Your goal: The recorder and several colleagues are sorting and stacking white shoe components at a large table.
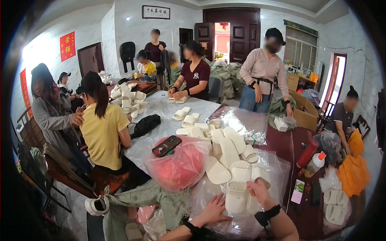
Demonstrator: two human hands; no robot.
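Observation:
My left hand (214, 209) lies with its fingers stretched out on the clear plastic sheet (277, 168), just left of a cream slipper (235, 197). Closed on the slipper (254, 205) to the right of that one is my right hand (259, 192), its fingers at the strap and partly covering it. These two slippers lie side by side, soles down. Beyond them is a loose heap of cream slippers (228, 150), some tilted over each other. A black band circles each of my wrists.
Left of the heap, a black phone (166, 145) rests on a pink bundle in clear plastic (177, 170). At right lie another phone (297, 191), a spray bottle (315, 164), a red cylinder (307, 152) and bagged slippers (335, 207). Several people work around the table, one handling slippers (178, 99).

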